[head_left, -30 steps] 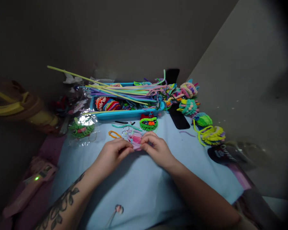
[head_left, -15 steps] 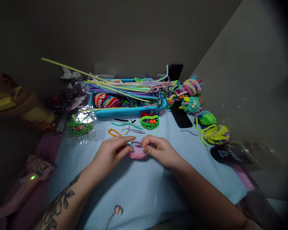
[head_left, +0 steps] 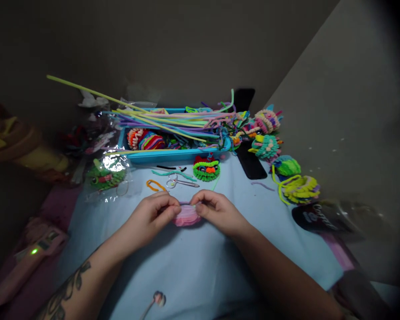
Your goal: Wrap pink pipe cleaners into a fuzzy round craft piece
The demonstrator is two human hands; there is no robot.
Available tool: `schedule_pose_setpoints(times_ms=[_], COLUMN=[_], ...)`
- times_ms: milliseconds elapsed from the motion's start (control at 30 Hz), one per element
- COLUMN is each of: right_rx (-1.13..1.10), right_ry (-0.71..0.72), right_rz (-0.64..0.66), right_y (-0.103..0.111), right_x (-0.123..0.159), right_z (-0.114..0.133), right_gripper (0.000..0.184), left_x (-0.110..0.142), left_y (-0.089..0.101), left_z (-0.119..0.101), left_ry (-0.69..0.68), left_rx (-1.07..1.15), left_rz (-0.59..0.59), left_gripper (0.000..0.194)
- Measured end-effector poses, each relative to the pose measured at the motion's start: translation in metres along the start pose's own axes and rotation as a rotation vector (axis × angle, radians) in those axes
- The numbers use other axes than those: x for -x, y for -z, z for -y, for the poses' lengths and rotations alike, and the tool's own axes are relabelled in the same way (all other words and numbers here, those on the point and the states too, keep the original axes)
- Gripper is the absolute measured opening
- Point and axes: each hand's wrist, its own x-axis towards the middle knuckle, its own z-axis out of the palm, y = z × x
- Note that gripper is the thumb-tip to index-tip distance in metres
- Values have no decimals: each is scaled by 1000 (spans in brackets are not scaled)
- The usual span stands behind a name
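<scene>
A pink and lilac pipe-cleaner piece (head_left: 186, 217), coiled in fuzzy rows, is held low over the blue cloth. My left hand (head_left: 156, 214) pinches its left end between thumb and fingers. At its right end, the thumb and index finger of my right hand (head_left: 216, 211) are closed on it too. The fingertips hide both ends. Just beyond my hands lie small silver scissors (head_left: 183, 182), an orange pipe-cleaner loop (head_left: 155, 185) and teal and black pipe-cleaner scraps. Behind these sits a green pipe-cleaner face (head_left: 206, 169) with an orange nose.
A blue bin (head_left: 166, 156) at the back holds long pipe cleaners. A bagged green figure (head_left: 107, 175) lies left. A black phone (head_left: 251, 164) and several pipe-cleaner figures (head_left: 266, 146) are at the right, near a clear coffee cup (head_left: 323, 218). A pink device (head_left: 36, 255) with a green light sits left.
My left hand has gone from loosely spread fingers to a pinch on the pink piece's left end. The piece has tipped, its opening now narrower, and come slightly nearer.
</scene>
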Motion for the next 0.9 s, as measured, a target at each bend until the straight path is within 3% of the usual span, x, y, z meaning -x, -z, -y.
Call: schedule_pose_setpoints(times_ms=[133,333,467,567,733,900], right_rx=[-44,33,-10,-123,-279,-275], right_ry=[30,78,85,61,0,6], right_rz=[9,-7,-61,-154,-279,-307], right_y=[-1,1,0,2,9,13], right_x=[-2,-5,-5,-5,-7,-7], right_z=[-2,-9,-7,-6,-6,-3], right_gripper=[25,15,16,19,18,19], left_x=[-1,0,4,5,1,1], left_y=[0,-9,-14,-11,-2,-2], left_z=[2,6,15,25,35,37], left_ry=[13,-18,-46,-151,-257,-208], left_rx=[27,-12,-59,-206,-398,-500], left_rz=[-27,-36,-191,-283,-256,-232], left_gripper=[24,22,17,19,17,15])
